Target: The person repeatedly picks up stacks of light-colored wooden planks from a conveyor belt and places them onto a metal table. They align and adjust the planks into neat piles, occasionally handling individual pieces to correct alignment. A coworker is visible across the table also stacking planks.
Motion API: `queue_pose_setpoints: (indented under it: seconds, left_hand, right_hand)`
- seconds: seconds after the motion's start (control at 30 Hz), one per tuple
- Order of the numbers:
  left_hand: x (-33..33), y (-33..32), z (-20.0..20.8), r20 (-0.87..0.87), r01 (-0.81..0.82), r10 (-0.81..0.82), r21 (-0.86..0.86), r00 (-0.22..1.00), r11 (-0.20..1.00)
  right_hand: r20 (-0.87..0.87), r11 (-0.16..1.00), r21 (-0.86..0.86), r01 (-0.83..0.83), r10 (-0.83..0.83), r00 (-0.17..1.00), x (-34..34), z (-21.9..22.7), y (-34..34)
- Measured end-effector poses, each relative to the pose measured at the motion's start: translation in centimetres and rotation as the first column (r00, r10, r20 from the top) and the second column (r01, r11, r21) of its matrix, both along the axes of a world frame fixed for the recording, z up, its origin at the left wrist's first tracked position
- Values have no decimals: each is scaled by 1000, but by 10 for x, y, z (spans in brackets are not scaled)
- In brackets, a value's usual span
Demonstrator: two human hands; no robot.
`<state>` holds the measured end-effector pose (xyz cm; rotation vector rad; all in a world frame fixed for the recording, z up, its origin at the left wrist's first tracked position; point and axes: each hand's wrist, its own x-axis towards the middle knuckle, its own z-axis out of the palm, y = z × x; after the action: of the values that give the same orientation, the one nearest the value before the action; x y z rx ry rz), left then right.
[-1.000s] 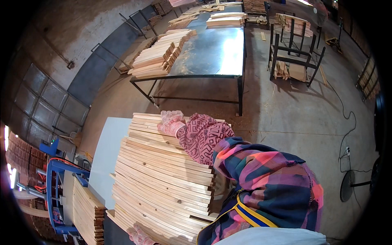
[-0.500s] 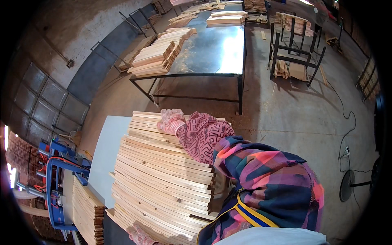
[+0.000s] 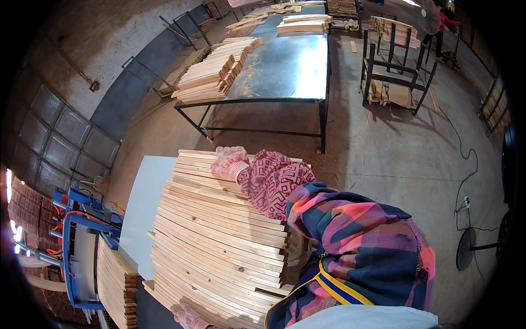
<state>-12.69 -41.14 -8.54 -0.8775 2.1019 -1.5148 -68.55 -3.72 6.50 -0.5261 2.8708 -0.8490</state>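
Note:
A broad row of pale wooden strips (image 3: 213,241), packed side by side with uneven ends, lies in front of me. My right hand (image 3: 230,159), in a pale pink knitted glove, rests at the far side of the row. Its fingers look bent over the strips, partly hidden by the hand itself. The arm, in a patterned pink cuff and plaid sleeve, reaches across the right ends. My left hand (image 3: 189,317), gloved alike, touches the near left side of the row; most of its fingers are out of sight.
A light grey panel (image 3: 143,203) borders the strips on the left. Beyond it stand a blue-framed machine (image 3: 68,247) and another strip stack (image 3: 116,279). Ahead is a metal-topped table (image 3: 279,71) bearing wood piles. Black racks (image 3: 397,74), a cable (image 3: 459,189) and a person (image 3: 442,27) are to the right.
A person in red has come into sight at the far upper right. Both my hands and the row of strips stay in almost the same place.

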Motion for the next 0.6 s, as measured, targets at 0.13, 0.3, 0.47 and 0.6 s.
queue_pose_setpoints:
  seconds: [0.13, 0.3, 0.47, 0.6]
  left_hand:
    - [-26, 44, 37, -544, -19, 391, 567, 742, 824]
    - [-55, 81, 74, 197, -148, 124, 109, 973, 983]
    - [-45, 78, 68, 289, -99, 87, 28, 953, 995]
    - [-29, 53, 45, 210, -57, 59, -15, 976, 998]
  right_hand:
    - [-51, 1000, -3, 22, -22, 998, -1, -3, -2]
    - [-30, 1000, 5, 24, -24, 999, 0, -4, -3]
    - [-82, 997, -25, 71, -73, 994, 1, -1, -4]
    - [0, 1000, 12, 11, -11, 1000, 1, 3, -1]
